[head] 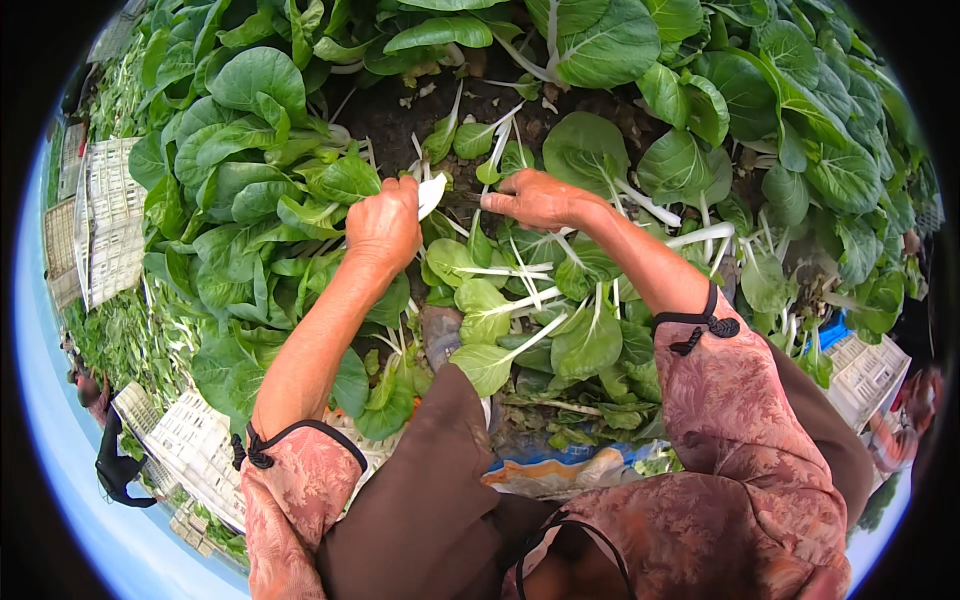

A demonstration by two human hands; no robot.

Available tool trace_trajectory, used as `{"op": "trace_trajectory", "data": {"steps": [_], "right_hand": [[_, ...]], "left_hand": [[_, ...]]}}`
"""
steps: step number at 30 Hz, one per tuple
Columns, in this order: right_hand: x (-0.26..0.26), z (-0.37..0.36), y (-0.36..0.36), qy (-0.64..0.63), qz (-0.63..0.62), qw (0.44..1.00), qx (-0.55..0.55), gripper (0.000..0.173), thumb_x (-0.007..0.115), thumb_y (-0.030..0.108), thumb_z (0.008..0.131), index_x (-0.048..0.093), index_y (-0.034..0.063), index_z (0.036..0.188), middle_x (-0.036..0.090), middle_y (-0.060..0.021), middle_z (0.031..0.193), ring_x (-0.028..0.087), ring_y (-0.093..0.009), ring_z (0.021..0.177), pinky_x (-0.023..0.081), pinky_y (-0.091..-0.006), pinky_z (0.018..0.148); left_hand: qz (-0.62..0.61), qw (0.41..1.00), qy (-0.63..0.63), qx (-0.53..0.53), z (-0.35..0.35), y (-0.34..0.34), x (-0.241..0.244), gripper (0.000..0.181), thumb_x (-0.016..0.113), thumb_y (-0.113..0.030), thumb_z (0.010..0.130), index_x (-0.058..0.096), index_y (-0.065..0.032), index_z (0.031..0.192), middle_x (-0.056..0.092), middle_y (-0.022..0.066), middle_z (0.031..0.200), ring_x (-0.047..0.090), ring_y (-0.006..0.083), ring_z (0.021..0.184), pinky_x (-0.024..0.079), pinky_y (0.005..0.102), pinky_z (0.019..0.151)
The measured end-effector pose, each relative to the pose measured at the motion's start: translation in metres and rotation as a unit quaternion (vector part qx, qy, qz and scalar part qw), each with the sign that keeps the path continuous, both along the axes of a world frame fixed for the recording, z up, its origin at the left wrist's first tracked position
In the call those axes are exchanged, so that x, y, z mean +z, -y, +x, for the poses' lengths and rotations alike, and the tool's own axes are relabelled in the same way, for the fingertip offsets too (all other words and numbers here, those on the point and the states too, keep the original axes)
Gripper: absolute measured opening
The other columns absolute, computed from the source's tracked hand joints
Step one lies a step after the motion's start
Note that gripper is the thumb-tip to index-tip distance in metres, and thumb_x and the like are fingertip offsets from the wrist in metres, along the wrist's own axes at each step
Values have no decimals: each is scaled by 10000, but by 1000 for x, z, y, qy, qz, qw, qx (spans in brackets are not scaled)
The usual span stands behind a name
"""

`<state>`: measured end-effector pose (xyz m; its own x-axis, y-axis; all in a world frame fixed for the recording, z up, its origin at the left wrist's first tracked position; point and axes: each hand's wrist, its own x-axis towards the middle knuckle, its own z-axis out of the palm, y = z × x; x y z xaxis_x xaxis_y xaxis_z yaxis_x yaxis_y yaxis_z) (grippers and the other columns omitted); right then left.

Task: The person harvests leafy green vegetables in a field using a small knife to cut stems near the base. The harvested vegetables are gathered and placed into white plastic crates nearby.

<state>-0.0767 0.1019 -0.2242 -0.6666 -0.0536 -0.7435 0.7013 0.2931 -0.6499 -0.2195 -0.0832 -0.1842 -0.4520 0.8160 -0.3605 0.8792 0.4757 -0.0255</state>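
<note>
My left hand (385,223) is closed around the base of a leafy green, whose white stalk end (430,196) sticks out beyond my fingers on the right. Level with it, my right hand (536,200) is curled with its thumb pointing left; a thin dark thing, perhaps a blade, shows at the thumb tip, but the fingers hide most of it. Small leaves with white stems (496,146) lie on the soil just above the hands. Loose picked leaves (480,367) with long white stalks are strewn below my right hand.
Leafy greens (247,180) stand densely at left, with more (817,142) at right and top. Dark soil (390,112) shows between them. White plastic crates (112,217) stand at left, another crate (862,375) at right. A person in dark clothing (116,461) is far left; another person (904,427) is at right.
</note>
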Motion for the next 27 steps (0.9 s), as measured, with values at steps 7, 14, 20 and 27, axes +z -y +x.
{"op": "trace_trajectory", "data": {"steps": [7, 14, 20, 27], "right_hand": [[44, 71, -67, -78, 147, 982, -84, 560, 550, 512, 958, 592, -32, 830, 490, -61, 643, 445, -156, 642, 423, -367, 609], [53, 38, -36, -177, 170, 953, -178, 549, 555, 475, 941, 661, -59, 1003, 661, -250, 868, 650, -358, 838, 489, -453, 775], [-6, -39, 17, -227, 150, 940, -208, 582, 549, 500, 940, 640, -74, 930, 619, -171, 711, 626, -270, 713, 495, -424, 709], [-41, -105, 68, -85, 33, 957, -276, 555, 517, 460, 928, 663, -60, 1058, 634, -270, 1154, 590, -405, 1118, 455, -418, 975]], "left_hand": [[-34, 960, 279, 6, 103, 7, 44, 362, 694, -123, 734, 534, -27, 1044, 610, 223, 1007, 651, 420, 834, 528, 505, 724], [-93, 913, 387, -84, 104, -29, 123, 553, 727, -167, 749, 561, -60, 1265, 427, 269, 1426, 648, 441, 969, 525, 522, 840], [-61, 998, -8, 33, -30, -19, 58, 366, 730, -133, 756, 629, -33, 1092, 494, 227, 1326, 679, 391, 923, 564, 474, 785], [-139, 987, -57, 51, -52, 30, 14, 355, 658, -5, 743, 593, -16, 1091, 350, 183, 1487, 647, 439, 968, 538, 504, 839]]}}
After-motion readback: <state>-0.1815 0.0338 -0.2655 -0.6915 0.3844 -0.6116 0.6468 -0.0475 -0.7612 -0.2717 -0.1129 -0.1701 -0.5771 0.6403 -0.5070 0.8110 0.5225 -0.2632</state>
